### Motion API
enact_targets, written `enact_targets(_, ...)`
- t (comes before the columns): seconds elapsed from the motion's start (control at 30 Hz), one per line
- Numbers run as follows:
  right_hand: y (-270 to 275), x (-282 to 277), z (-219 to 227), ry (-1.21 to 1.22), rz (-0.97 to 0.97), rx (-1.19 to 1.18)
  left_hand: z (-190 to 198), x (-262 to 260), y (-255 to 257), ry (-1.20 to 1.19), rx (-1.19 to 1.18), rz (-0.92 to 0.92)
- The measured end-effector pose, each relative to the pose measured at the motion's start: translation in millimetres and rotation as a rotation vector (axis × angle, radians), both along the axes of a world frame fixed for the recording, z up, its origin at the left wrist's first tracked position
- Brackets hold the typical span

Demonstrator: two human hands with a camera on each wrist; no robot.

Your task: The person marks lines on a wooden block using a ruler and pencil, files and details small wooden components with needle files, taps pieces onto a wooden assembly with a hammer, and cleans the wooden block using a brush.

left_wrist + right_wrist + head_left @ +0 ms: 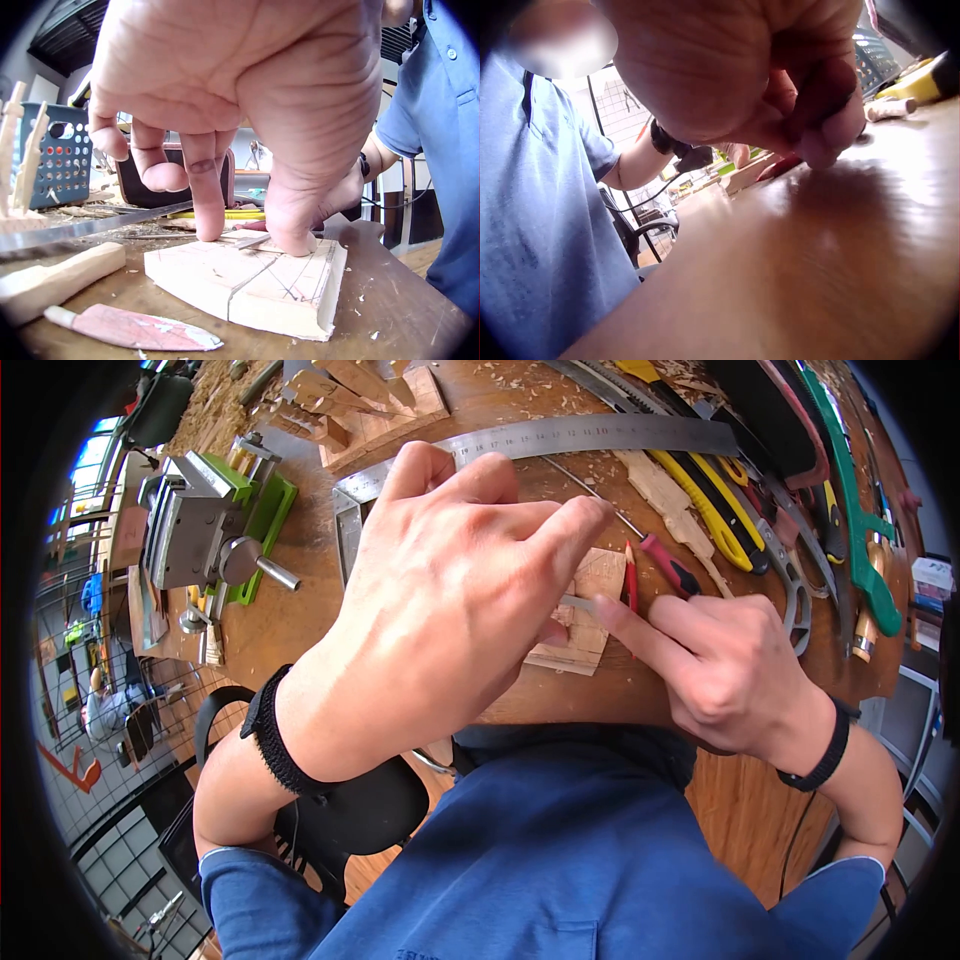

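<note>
A pale wooden block [191,274] with pencil lines on its top face lies flat on the workbench. My left hand [440,580] is over it, with the index fingertip and thumb pressing on the top; the other fingers hang bent beside them. Between that thumb and index finger lies a narrow flat metal blade [252,241], low over the wood. My right hand [725,670] grips the bladed tool from the right, its index finger stretched along the metal. The tool's handle is hidden inside the curled fingers, also in the right wrist view.
A red pencil [631,575] and a screwdriver [668,563] lie right beside the block. Behind are a steel ruler [560,438], yellow utility knife [715,510] and green-handled saw [872,580]. A vise [205,525] stands left. A carved stick [67,276] lies nearby, among shavings.
</note>
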State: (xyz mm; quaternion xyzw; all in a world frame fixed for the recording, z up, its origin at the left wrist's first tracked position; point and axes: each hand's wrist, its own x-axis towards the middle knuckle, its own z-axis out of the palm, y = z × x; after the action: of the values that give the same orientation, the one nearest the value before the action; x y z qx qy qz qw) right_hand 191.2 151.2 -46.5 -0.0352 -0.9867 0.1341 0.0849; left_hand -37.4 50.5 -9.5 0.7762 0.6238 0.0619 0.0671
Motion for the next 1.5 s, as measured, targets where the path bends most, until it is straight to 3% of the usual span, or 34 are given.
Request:
enact_targets(0.5,1,7,2,-0.043,-0.013,0.005,5,2,1,0.010,-0.023,0.004)
enact_targets(0.63,1,-1,-3,0.043,0.012,0.024,4,2,2,0.021,-0.021,0.003)
enact_targets(1.03,6,4,6,-0.061,0.026,-0.034,-4,-8,-2,-0.066,0.007,0.030)
enact_targets(1.5,4,-2,0,0.029,0.011,-0.012,0,-7,0,-0.072,-0.043,0.022)
